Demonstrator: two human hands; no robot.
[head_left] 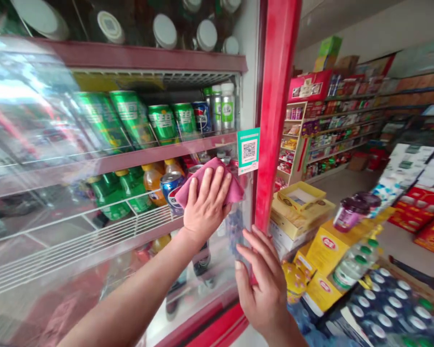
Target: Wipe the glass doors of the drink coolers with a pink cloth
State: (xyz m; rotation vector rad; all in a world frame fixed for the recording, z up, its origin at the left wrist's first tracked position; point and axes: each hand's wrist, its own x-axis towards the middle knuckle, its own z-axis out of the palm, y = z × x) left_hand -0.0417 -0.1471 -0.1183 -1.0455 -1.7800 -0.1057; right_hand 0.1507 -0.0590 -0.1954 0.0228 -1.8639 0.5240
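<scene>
My left hand [207, 202] presses a folded pink cloth [235, 189] flat on the glass door [217, 270] of a drinks fridge. Its fingers lie stretched over the cloth, and the thumb is at the cloth's lower right edge. Lower and to the right, my right hand [262, 284] is raised with its fingers apart and nothing in it. It is in front of the door's red frame [277, 96]; whether it touches the frame I cannot tell. A green QR code sticker [249, 150] is on the glass just above and right of the cloth.
Behind the glass, green cans [161, 123] and bottles [154, 180] line the shelves. Right of the door stand yellow cartons [325, 243], a yellow oil bottle [294, 282] and packs of capped bottles [390, 308]. Stocked shop shelves [340, 115] are farther back.
</scene>
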